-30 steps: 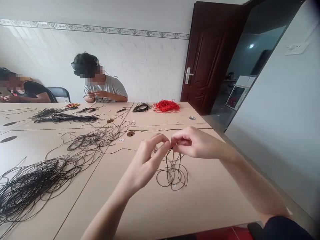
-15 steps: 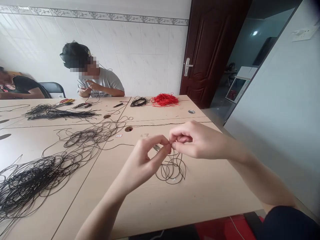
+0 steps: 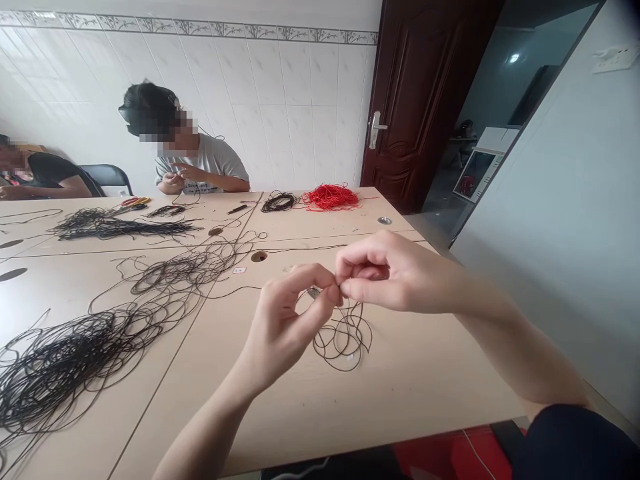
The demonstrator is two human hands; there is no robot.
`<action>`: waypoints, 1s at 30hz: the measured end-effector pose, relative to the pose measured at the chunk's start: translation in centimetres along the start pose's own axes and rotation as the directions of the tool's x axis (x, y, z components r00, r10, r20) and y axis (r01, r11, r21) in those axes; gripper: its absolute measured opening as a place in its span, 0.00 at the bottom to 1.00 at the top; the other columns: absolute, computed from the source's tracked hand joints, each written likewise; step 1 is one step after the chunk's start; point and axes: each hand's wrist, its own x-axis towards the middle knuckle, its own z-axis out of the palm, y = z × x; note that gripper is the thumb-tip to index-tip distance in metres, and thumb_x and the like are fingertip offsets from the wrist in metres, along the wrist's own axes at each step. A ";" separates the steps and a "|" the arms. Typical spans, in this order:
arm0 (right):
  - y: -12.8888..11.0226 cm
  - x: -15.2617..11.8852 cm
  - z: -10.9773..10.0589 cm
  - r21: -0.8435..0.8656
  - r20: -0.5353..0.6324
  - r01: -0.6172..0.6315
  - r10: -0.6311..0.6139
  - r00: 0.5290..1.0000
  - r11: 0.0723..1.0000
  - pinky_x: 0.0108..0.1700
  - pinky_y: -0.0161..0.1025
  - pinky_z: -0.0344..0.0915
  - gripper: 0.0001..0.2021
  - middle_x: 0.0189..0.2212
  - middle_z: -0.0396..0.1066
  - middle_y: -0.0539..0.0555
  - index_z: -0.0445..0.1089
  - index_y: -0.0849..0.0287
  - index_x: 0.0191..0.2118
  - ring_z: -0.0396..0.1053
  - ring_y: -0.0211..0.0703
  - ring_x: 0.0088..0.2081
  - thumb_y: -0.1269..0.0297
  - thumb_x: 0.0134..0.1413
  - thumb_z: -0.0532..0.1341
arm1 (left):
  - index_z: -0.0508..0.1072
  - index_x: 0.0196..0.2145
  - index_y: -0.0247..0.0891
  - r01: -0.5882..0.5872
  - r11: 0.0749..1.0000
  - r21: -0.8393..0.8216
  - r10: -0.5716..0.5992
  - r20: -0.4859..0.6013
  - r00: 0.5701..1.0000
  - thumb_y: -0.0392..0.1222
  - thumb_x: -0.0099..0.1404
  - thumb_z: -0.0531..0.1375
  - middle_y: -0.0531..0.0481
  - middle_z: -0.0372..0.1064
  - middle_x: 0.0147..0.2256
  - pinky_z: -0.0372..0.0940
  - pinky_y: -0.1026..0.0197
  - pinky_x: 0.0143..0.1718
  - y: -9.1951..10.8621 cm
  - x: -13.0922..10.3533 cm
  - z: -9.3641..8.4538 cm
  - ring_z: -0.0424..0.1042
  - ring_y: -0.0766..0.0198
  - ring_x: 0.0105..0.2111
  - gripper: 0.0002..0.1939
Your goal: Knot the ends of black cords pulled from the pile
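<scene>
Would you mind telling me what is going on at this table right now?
A person's left hand and right hand pinch a thin black cord together above the table, its loops resting below. A large tangle of black cord lies to the left. Across the table, a seated person handles cord too.

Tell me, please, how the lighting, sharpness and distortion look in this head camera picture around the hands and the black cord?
Head view: soft, even light with faint shadows on the table; left hand and right hand are sharp, as is the black cord coil beneath them; wide-lens bending curves the table edges and the door; the far right corner blurs; faces are pixelated.
</scene>
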 end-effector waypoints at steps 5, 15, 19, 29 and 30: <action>-0.8 -0.1 -0.4 0.015 0.030 -0.025 0.025 0.999 1.000 0.21 0.27 0.47 0.05 0.18 0.47 0.44 0.64 0.63 0.25 0.46 0.26 0.20 0.76 0.48 0.54 | 0.66 0.24 0.36 -0.020 0.994 -0.108 0.019 -0.002 1.000 0.32 0.62 0.53 0.55 0.64 0.24 0.58 0.65 0.29 -0.4 -0.2 0.2 0.62 0.70 0.26 0.09; 0.5 -0.3 -0.4 0.110 0.099 0.079 -0.090 0.991 0.991 0.22 0.28 0.50 0.05 0.21 0.57 0.46 0.64 0.61 0.28 0.51 0.27 0.22 0.68 0.53 0.55 | 0.66 0.25 0.36 -0.046 0.950 -0.310 0.052 0.011 0.999 0.33 0.63 0.54 0.54 0.64 0.24 0.59 0.64 0.32 -0.6 -0.5 0.5 0.63 0.69 0.28 0.09; 0.6 -0.5 -0.5 0.170 0.110 0.086 -0.105 0.988 0.982 0.23 0.28 0.51 0.05 0.21 0.57 0.46 0.65 0.61 0.28 0.51 0.28 0.22 0.69 0.54 0.55 | 0.67 0.25 0.36 -0.077 0.904 -0.421 0.088 0.008 0.996 0.34 0.63 0.54 0.53 0.65 0.24 0.61 0.65 0.31 -0.9 -0.6 0.8 0.64 0.69 0.27 0.09; 0.7 -0.8 -0.1 0.248 0.091 0.139 -0.166 0.982 0.959 0.22 0.27 0.49 0.04 0.18 0.54 0.44 0.65 0.61 0.28 0.50 0.26 0.21 0.72 0.53 0.55 | 0.68 0.24 0.37 0.017 0.778 -0.628 0.056 0.095 0.994 0.39 0.63 0.55 0.53 0.65 0.23 0.61 0.67 0.28 -1.8 -0.2 1.2 0.63 0.70 0.25 0.11; 0.7 -0.9 -0.1 0.212 0.066 0.138 -0.155 0.986 0.967 0.22 0.27 0.48 0.04 0.18 0.53 0.44 0.64 0.61 0.28 0.50 0.26 0.21 0.73 0.52 0.55 | 0.68 0.24 0.38 0.035 0.809 -0.587 0.053 0.133 0.990 0.39 0.63 0.55 0.53 0.65 0.23 0.61 0.67 0.27 -1.6 0.0 0.8 0.63 0.69 0.25 0.11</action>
